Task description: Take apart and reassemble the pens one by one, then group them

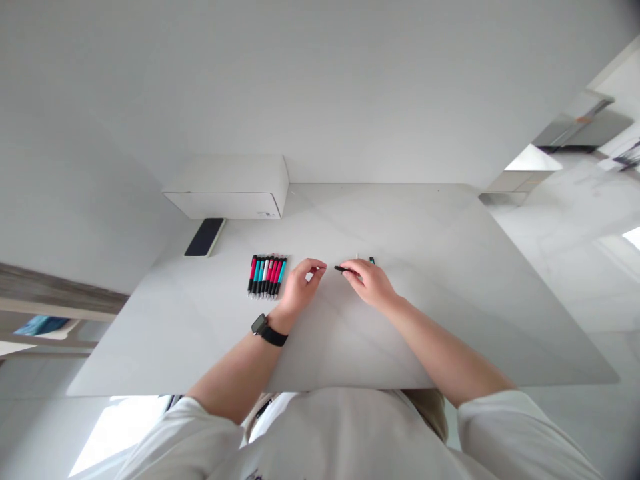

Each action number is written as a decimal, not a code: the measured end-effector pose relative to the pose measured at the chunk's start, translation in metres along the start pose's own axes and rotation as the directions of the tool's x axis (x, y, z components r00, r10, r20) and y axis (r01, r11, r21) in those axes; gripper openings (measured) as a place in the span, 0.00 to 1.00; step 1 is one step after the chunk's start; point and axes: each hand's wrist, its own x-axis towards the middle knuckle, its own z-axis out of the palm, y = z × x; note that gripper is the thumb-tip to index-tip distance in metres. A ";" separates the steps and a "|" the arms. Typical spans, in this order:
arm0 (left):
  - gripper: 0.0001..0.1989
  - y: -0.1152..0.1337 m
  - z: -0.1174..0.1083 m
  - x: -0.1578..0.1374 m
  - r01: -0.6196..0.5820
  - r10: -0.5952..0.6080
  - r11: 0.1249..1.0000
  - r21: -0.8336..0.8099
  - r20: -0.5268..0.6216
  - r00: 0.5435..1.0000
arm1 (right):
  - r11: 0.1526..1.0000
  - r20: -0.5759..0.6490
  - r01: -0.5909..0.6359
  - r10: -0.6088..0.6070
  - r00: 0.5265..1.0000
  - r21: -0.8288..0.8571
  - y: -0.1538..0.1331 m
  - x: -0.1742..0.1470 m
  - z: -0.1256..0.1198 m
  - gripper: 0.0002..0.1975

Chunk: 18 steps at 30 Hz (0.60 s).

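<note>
Over the middle of the table, my right hand (369,280) pinches a black pen part (341,269) that points left. My left hand (301,283), with a black watch on its wrist, is closed in a pinch a short gap away. A tiny light-coloured piece shows at its fingertips, too small to name. Just left of that hand lies a tight row of pens (267,277) in red, teal and white with black grips. Behind my right hand, a teal and black pen piece (371,260) and a thin white stick (357,256) show partly; the rest is hidden.
A white box (225,203) stands against the wall at the back left of the white table (450,287). In front of it lies a phone (205,237) with a dark screen. At the far left, beyond the table edge, is a wooden shelf (55,293).
</note>
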 end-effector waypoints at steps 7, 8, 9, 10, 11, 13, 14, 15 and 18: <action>0.08 0.006 0.005 -0.006 0.007 -0.005 0.999 -0.041 0.046 0.999 | 0.997 -0.109 -0.012 0.020 0.994 0.074 0.008 -0.013 0.015 0.10; 0.08 0.006 0.004 -0.006 0.011 -0.009 0.999 -0.044 0.043 0.999 | 0.997 -0.117 -0.014 0.023 0.993 0.080 0.009 -0.012 0.016 0.09; 0.08 0.005 0.004 -0.006 0.014 -0.012 0.999 -0.048 0.041 0.999 | 0.996 -0.122 -0.014 0.024 0.992 0.084 0.009 -0.012 0.017 0.08; 0.08 0.005 0.004 -0.007 0.017 -0.015 0.999 -0.051 0.039 0.999 | 0.996 -0.124 -0.015 0.026 0.992 0.086 0.010 -0.012 0.018 0.07; 0.08 0.004 0.004 -0.007 0.019 -0.017 0.998 -0.054 0.038 0.999 | 0.996 -0.124 -0.015 0.026 0.992 0.088 0.010 -0.013 0.018 0.07; 0.07 0.004 0.004 -0.007 0.020 -0.017 0.998 -0.060 0.040 0.999 | 0.996 -0.117 -0.009 0.018 0.993 0.085 0.010 -0.013 0.018 0.06; 0.07 0.004 0.005 -0.007 0.018 -0.015 0.998 -0.063 0.043 0.999 | 0.997 -0.112 -0.004 0.013 0.994 0.079 0.010 -0.013 0.018 0.06; 0.07 0.004 0.005 -0.007 0.017 -0.014 0.998 -0.067 0.046 0.999 | 0.997 -0.107 0.000 0.008 0.994 0.072 0.010 -0.013 0.018 0.06; 0.07 0.005 0.005 -0.008 0.016 -0.010 0.997 -0.081 0.065 0.998 | 0.999 -0.099 0.008 -0.003 0.995 0.054 0.009 -0.013 0.018 0.05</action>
